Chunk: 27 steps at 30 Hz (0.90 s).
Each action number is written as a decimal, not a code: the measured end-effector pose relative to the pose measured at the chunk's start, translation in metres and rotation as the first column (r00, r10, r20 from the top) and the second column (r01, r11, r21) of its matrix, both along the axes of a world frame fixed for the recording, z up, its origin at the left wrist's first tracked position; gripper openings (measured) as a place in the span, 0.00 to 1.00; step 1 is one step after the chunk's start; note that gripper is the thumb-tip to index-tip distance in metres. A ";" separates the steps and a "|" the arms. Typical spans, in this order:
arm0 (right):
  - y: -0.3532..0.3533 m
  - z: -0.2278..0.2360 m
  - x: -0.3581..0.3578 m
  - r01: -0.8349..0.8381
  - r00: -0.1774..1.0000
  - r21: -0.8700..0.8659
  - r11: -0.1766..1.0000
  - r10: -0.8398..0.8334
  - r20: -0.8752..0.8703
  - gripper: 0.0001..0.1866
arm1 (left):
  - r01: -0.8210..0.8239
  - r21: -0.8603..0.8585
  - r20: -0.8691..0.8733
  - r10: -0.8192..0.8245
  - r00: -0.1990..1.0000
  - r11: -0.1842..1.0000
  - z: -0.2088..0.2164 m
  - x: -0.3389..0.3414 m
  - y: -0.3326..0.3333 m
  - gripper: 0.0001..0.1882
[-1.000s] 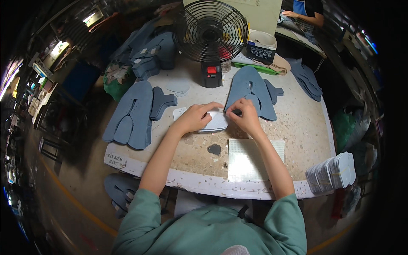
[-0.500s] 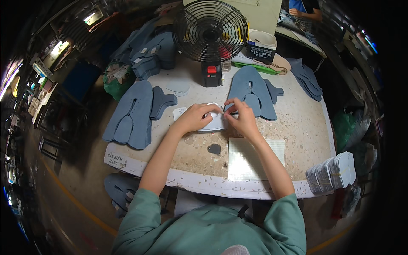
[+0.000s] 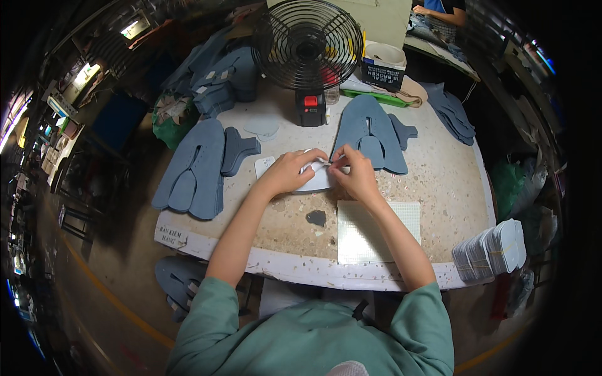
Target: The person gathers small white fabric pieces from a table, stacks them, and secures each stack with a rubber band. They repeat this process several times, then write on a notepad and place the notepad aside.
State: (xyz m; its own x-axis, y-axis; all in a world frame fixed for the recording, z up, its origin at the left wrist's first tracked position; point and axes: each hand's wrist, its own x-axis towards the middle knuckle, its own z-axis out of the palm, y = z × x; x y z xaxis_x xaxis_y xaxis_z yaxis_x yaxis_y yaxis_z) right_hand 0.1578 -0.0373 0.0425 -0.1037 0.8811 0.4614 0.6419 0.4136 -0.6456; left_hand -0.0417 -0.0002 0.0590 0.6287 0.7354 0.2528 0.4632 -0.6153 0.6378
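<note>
Closer in Front of the Fan [image 3: 307, 47]

Between fan and person [image 3: 307, 341], the left hand [image 3: 290, 172] bends over white pieces [image 3: 315, 181]; the right hand [image 3: 357, 175], fingers narrowed, has edged nearer it. I can't tell whether either grips anything.
</note>
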 end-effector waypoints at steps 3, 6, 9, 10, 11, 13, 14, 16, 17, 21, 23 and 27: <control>-0.006 -0.007 -0.004 -0.026 0.996 0.055 0.998 0.021 0.087 0.10 | 0.017 0.087 -0.046 -0.013 0.999 0.996 -0.001 0.002 -0.006 0.18; -0.002 -0.010 -0.006 0.025 0.981 0.204 0.979 -0.063 0.182 0.11 | 0.017 0.088 -0.073 -0.011 0.997 0.996 0.003 0.003 -0.010 0.17; 0.004 -0.007 0.000 0.026 1.000 0.124 0.992 -0.026 -0.002 0.14 | -0.003 -0.078 -0.071 -0.003 0.997 0.997 0.006 0.002 -0.009 0.17; 0.005 -0.005 0.002 0.034 0.995 0.015 0.999 -0.032 -0.096 0.16 | 0.001 -0.149 -0.038 -0.007 0.999 0.989 0.006 0.001 -0.007 0.17; 0.005 -0.003 0.003 -0.031 0.988 0.010 0.999 0.032 -0.148 0.17 | -0.012 -0.096 -0.022 0.009 1.000 0.995 0.006 0.002 -0.006 0.17; 0.002 0.001 0.004 -0.118 0.966 -0.093 0.989 0.093 -0.242 0.20 | -0.025 0.000 0.057 0.025 0.998 1.000 0.004 0.003 -0.004 0.17; -0.001 0.001 0.003 -0.145 0.963 -0.099 0.984 0.118 -0.241 0.20 | -0.017 0.028 0.014 0.016 1.000 0.999 0.002 0.003 -0.004 0.16; -0.005 -0.001 -0.002 -0.198 0.956 -0.111 0.974 0.167 -0.240 0.21 | -0.018 0.030 -0.136 0.022 0.991 0.999 0.000 0.003 -0.006 0.16; -0.004 -0.002 -0.004 -0.163 0.977 -0.058 0.985 0.154 -0.147 0.21 | -0.014 0.052 -0.122 0.020 0.992 0.999 -0.001 0.003 -0.007 0.15; 0.004 -0.007 -0.007 -0.049 0.999 0.074 0.996 0.050 -0.002 0.19 | 0.001 0.054 -0.099 0.004 0.995 0.999 -0.001 0.003 -0.009 0.14; 0.008 -0.007 -0.002 -0.001 0.999 0.110 0.994 0.005 -0.039 0.18 | 0.008 0.043 -0.052 -0.006 0.999 0.999 0.000 0.003 -0.007 0.15; 0.005 -0.005 0.004 -0.063 0.979 -0.052 0.997 0.051 -0.197 0.17 | -0.020 0.008 -0.039 0.020 0.999 1.000 0.001 0.003 -0.004 0.19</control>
State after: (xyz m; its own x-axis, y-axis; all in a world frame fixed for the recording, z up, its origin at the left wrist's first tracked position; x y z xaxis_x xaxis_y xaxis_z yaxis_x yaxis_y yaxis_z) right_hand 0.1619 -0.0324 0.0379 -0.0674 0.9019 0.4266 0.4771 0.4046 -0.7802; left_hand -0.0386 -0.0044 0.0599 0.6233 0.7462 0.2338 0.5004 -0.6104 0.6140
